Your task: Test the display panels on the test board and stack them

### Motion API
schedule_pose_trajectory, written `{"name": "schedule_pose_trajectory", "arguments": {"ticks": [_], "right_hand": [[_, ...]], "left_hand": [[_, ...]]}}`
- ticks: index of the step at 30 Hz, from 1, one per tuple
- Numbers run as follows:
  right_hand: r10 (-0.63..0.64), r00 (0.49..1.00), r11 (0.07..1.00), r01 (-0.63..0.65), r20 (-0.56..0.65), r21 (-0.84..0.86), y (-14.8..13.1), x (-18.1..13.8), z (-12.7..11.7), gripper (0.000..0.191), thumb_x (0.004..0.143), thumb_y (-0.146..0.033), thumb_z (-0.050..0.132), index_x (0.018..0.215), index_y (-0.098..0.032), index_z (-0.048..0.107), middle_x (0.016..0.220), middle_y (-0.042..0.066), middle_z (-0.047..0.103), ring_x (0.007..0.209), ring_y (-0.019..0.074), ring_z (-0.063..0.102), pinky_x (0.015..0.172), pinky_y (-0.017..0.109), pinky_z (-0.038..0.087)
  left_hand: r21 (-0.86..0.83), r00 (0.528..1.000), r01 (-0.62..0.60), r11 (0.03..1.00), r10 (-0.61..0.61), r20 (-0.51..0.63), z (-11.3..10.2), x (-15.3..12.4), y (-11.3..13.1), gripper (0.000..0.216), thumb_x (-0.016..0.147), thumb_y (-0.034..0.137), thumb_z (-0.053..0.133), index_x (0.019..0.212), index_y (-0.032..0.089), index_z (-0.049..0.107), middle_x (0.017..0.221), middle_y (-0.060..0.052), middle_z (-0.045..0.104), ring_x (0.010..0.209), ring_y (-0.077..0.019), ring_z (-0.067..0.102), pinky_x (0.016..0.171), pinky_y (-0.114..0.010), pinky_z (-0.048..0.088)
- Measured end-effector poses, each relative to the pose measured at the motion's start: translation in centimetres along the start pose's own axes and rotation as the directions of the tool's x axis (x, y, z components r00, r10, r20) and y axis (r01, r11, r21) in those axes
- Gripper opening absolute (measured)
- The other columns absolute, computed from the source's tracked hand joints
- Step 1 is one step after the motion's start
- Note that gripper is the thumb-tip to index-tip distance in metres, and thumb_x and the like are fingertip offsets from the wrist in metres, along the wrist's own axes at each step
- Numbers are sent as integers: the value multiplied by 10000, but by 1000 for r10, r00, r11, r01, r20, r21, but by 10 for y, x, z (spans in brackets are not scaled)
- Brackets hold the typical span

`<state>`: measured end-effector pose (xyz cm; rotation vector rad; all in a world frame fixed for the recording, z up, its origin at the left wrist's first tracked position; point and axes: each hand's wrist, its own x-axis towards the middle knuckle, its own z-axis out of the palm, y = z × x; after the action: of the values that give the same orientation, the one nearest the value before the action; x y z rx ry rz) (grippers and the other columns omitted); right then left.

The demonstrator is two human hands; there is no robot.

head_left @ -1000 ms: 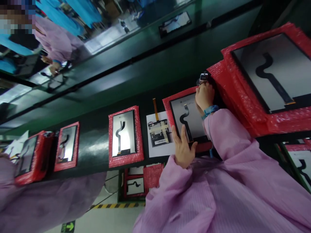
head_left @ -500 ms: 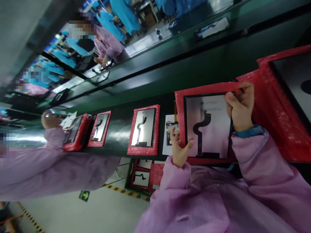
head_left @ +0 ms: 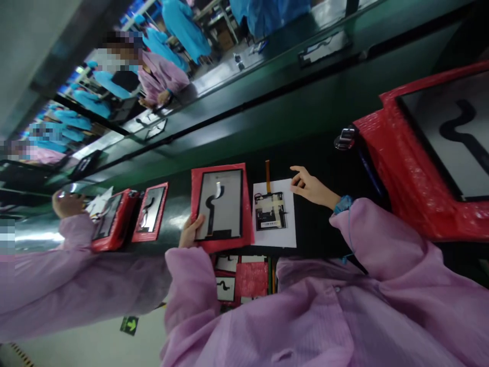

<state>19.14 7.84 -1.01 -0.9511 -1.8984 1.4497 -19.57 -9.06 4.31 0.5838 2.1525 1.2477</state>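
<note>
Head view: has shifted the screen (head_left: 231, 209) and red wrap (head_left: 247, 216) left of the paper (head_left: 277, 240), pinching their lower-left edge in the left hand (head_left: 188, 233), baring the circuit part (head_left: 269, 210) and freeing the right hand (head_left: 314, 189), loosely spread near the paper's corner.

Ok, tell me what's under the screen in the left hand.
Under the screen is red wrap, sticking out around its edges. The left hand has its thumb on top; its other fingers are mostly hidden. What lies below the wrap is covered.
</note>
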Motion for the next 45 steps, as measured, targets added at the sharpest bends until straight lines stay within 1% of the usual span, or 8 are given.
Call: {"name": "schedule_pose_trajectory", "arguments": {"ticks": [10, 18, 21, 26, 32, 36, 40, 45], "right_hand": [[-121, 983, 955, 78, -138, -286, -16, -25, -2, 382, 916, -264, 557, 1292, -197, 576, 1077, 99, 676, 996, 255, 638, 917, 476, 557], [-538, 639, 615, -148, -549, -775, -62, -165, -34, 644, 934, -210, 612, 1506, -450, 437, 1313, 80, 666, 1280, 356, 579, 1096, 621, 444], [-557, 431, 557, -441, -711, -704, -59, -203, -57, 696, 881, -286, 714, 1505, -464, 466, 1375, 106, 636, 1313, 427, 551, 1087, 673, 426], [-454, 437, 602, -493, -777, -629, -49, -219, -80, 352, 929, -342, 647, 1259, -462, 675, 1143, 93, 715, 1125, 401, 651, 992, 631, 491], [-439, 415, 670, -440, -797, -598, -58, -223, -82, 188, 964, -320, 579, 984, -408, 744, 944, 78, 737, 932, 372, 663, 916, 598, 488], [-469, 554, 638, -326, -688, -697, -59, -233, -70, 218, 972, -286, 564, 931, -400, 745, 932, 29, 770, 864, 295, 678, 883, 547, 489], [-468, 697, 610, -190, -543, -769, -55, -240, -50, 247, 972, -278, 568, 983, -436, 758, 938, 5, 771, 889, 253, 670, 814, 486, 502], [-573, 501, 568, -327, -648, -755, -62, -246, -42, 447, 911, -311, 684, 1325, -475, 648, 1171, 61, 726, 1052, 335, 647, 904, 569, 481]], "left_hand": [[482, 989, -144, 864, 143, 39, -18, 26, -5, 250, 583, 316, 798, 764, 185, 685, 686, 20, 582, 650, -153, 521, 610, -242, 426], [709, 903, -314, 632, 429, 18, -10, 18, 0, 301, 725, 327, 687, 993, 192, 696, 827, -11, 538, 731, -212, 565, 849, -415, 520], [646, 821, -469, 602, 568, 67, 17, -20, 12, 387, 845, 433, 623, 1169, 226, 673, 1058, -60, 599, 810, -228, 611, 907, -471, 546], [87, 632, -733, 674, 629, 454, 123, -109, 39, 298, 926, 466, 632, 1167, 303, 697, 1088, -57, 702, 904, -240, 689, 825, -415, 603], [-397, 388, -192, 898, 440, 810, 262, -202, 69, 453, 867, 596, 721, 1104, 210, 728, 1079, -113, 760, 1006, -238, 741, 937, -380, 578], [-355, 287, 271, 895, 277, 917, 320, -247, 83, 583, 773, 650, 788, 1116, 188, 692, 999, -81, 753, 915, -222, 739, 859, -358, 578], [-404, 403, 321, 857, 262, 877, 340, -270, 89, 483, 696, 469, 907, 1007, 181, 676, 930, -28, 730, 888, -178, 709, 873, -316, 553], [-409, 523, 364, 837, 179, 833, 298, -255, 82, 530, 639, 397, 936, 1059, 198, 680, 983, -24, 771, 876, -202, 749, 838, -324, 596]]}}
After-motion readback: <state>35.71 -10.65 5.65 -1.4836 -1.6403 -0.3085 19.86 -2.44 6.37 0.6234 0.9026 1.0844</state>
